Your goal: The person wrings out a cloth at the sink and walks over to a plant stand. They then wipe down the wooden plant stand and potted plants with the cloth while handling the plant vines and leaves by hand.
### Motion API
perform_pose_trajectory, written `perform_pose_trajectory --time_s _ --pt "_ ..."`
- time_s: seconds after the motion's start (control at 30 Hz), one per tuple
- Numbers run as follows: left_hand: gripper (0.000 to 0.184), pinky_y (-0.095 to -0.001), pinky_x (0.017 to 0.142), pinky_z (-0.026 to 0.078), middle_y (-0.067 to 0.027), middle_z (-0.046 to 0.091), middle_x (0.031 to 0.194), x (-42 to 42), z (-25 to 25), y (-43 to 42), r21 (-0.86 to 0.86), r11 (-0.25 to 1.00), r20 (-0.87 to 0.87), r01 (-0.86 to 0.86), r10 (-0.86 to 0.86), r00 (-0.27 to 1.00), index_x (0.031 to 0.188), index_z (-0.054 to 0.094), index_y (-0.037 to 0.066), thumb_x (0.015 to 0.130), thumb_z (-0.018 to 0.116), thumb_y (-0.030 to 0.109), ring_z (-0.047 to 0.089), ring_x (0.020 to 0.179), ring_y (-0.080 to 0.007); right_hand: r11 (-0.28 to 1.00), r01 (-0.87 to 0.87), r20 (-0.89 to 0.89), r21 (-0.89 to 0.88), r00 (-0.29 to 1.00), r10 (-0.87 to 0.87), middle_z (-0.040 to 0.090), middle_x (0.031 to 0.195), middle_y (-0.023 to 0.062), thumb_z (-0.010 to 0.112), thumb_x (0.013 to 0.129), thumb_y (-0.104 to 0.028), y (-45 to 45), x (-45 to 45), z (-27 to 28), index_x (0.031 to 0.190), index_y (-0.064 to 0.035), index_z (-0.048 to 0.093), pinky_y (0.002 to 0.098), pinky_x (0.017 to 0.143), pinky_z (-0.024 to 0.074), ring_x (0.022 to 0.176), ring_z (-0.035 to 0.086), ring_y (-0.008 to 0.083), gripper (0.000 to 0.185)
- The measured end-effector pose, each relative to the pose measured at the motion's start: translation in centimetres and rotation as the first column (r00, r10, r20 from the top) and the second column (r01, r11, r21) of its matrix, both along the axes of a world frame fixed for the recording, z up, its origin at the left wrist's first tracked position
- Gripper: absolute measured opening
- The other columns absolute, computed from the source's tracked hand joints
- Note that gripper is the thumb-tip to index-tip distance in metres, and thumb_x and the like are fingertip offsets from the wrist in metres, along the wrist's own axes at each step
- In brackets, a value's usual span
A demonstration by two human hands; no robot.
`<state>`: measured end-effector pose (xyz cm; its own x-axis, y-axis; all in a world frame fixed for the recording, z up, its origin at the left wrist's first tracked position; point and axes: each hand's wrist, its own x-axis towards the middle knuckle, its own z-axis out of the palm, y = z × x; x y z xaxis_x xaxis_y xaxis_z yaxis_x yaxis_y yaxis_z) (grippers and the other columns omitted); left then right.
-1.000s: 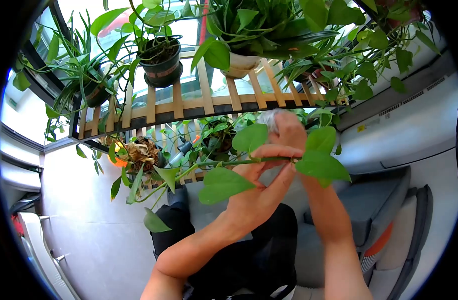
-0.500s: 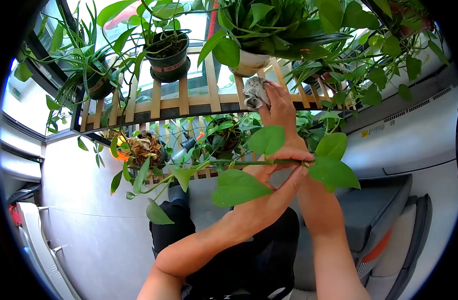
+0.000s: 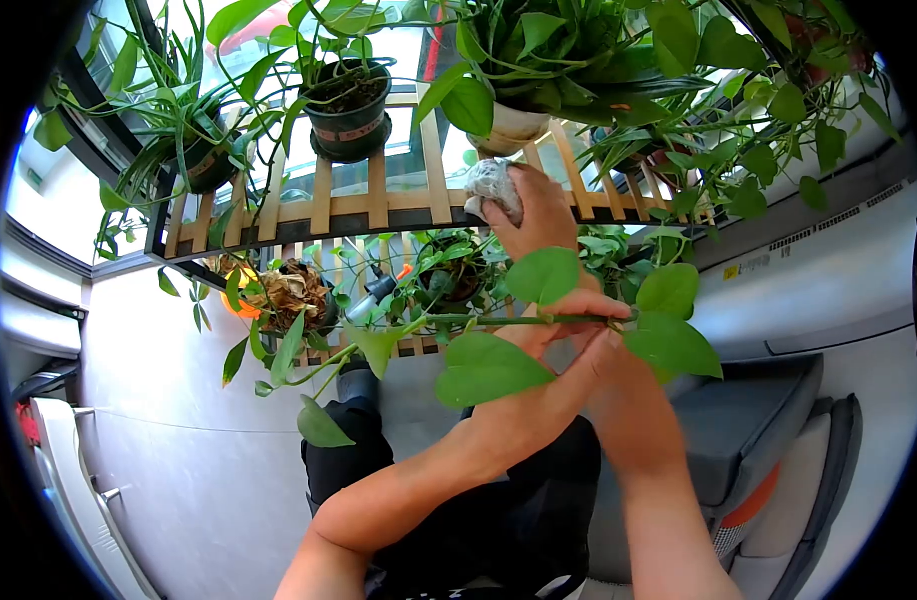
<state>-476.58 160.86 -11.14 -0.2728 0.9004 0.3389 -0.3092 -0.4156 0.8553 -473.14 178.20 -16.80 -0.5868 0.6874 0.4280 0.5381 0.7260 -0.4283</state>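
My left hand (image 3: 551,372) is closed around a green vine stem (image 3: 479,320) with broad leaves, pinching it near its right end. The vine stretches leftward, held away from the slatted shelf. Beyond it, my right hand (image 3: 541,208) reaches up to the front of the shelf (image 3: 319,212), fingers wrapped round a crumpled grey-white cloth (image 3: 495,188). This cloth is at the wooden slats, just below a white pot (image 3: 509,130) of leafy plants. The left hand partly covers my right forearm.
A dark green pot (image 3: 351,128) and another potted plant (image 3: 207,165) stand on the upper shelf. Below are dried leaves (image 3: 291,298), a spray bottle (image 3: 371,296) and more plants. A grey cushioned seat (image 3: 749,415) is at right, beside a white wall unit (image 3: 829,240).
My right hand has moved slightly left along the shelf front with the cloth. My left hand still grips the vine in nearly the same place. The view has shifted a little.
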Motion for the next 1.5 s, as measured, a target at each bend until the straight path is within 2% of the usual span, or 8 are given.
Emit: perform_pose_trajectory --time_s 0.23,0.43,0.53,0.6,0.8,1.07,1.2,1.5 --pt "0.023 -0.0302 0.094 0.050 -0.0119 0.063 0.114 -0.7 -0.5 0.3 -0.040 0.999 -0.006 0.015 -0.015 1.000 0.115 0.056 -0.003 0.092 0.060 -0.003 0.063 0.105 -0.0163 0.955 -0.144 0.005 0.261 0.989 0.147 0.061 0.109 0.0133 0.073 0.076 -0.017 -1.7 3.7 -0.1 0.108 -0.0070 0.058 0.0431 0.080 0.0507 0.100 0.060 0.0338 0.037" --pt "0.025 -0.0308 0.095 0.050 -0.0099 0.062 0.113 -1.2 -0.2 0.0 -0.082 0.997 -0.020 0.012 -0.013 1.000 0.116 0.057 -0.002 0.091 0.060 -0.004 0.063 0.105 -0.0162 0.994 0.008 0.163 -0.113 0.987 0.010 0.062 0.105 0.0157 0.071 0.080 -0.015 -3.0 5.4 0.5 0.115 -0.0046 0.058 0.0421 0.080 0.0513 0.095 0.062 0.0358 0.039" --pt "0.025 -0.0322 0.096 0.050 -0.0097 0.062 0.113 -1.1 0.0 0.1 -0.041 0.999 0.040 0.029 -0.027 0.999 0.116 0.057 -0.002 0.091 0.060 -0.004 0.062 0.107 -0.0174 0.937 0.171 -0.277 -0.305 0.925 -0.260 0.062 0.104 0.0180 0.070 0.084 -0.022 -3.2 2.4 1.1 0.116 -0.0029 0.057 0.0423 0.080 0.0507 0.093 0.062 0.0383 0.040" --pt "0.026 -0.0328 0.097 0.050 -0.0099 0.062 0.114 -1.2 0.0 0.4 -0.030 0.999 0.031 0.023 -0.022 0.999 0.117 0.056 -0.002 0.091 0.060 -0.003 0.062 0.107 -0.0182 0.993 0.101 -0.414 -0.064 0.903 -0.119 0.063 0.110 0.0142 0.070 0.086 -0.023 -1.3 0.0 0.6 0.117 -0.0026 0.058 0.0368 0.080 0.0513 0.094 0.064 0.0250 0.039" --pt "0.030 -0.0348 0.099 0.048 -0.0105 0.060 0.117 -0.7 0.0 0.5 -0.034 0.999 0.166 0.003 0.002 0.986 0.122 0.050 -0.001 0.093 0.058 0.001 0.061 0.110 -0.0198 0.965 0.023 -0.104 0.263 0.995 0.005 0.058 0.120 0.0165 0.068 0.083 -0.023 0.5 -3.5 -2.6 0.123 -0.0047 0.056 0.0422 0.089 0.0492 0.108 0.057 0.0378 0.045" --pt "0.027 -0.0342 0.100 0.047 -0.0108 0.060 0.117 -1.8 0.0 0.2 -0.067 0.995 0.131 0.073 -0.064 0.989 0.122 0.052 -0.002 0.096 0.054 0.003 0.061 0.112 -0.0188 0.995 -0.099 0.271 -0.008 0.958 0.098 0.061 0.100 0.0164 0.069 0.071 -0.014 -1.3 -1.2 3.5 0.107 -0.0030 0.062 0.0432 0.078 0.0492 0.090 0.060 0.0382 0.038" --pt "0.026 -0.0335 0.100 0.047 -0.0108 0.060 0.117 -2.3 0.3 -0.2 -0.064 0.995 0.157 0.077 -0.066 0.985 0.121 0.055 -0.002 0.096 0.054 0.004 0.060 0.112 -0.0179 0.920 0.041 0.050 -0.389 0.998 -0.024 0.066 0.096 0.0145 0.069 0.072 -0.016 -2.0 -1.8 5.5 0.103 -0.0018 0.064 0.0386 0.077 0.0500 0.085 0.065 0.0336 0.035" --pt "0.026 -0.0304 0.089 0.049 -0.0114 0.061 0.110 -1.8 0.1 -0.3 -0.096 0.991 0.147 0.091 -0.076 0.986 0.121 0.056 -0.003 0.096 0.055 0.006 0.059 0.101 -0.0164 0.937 0.010 -0.054 0.350 0.998 0.009 0.055 0.121 0.0219 0.065 0.081 -0.014 0.0 -11.6 -2.3 0.126 -0.0045 0.053 0.0465 0.089 0.0487 0.109 0.056 0.0404 0.047"
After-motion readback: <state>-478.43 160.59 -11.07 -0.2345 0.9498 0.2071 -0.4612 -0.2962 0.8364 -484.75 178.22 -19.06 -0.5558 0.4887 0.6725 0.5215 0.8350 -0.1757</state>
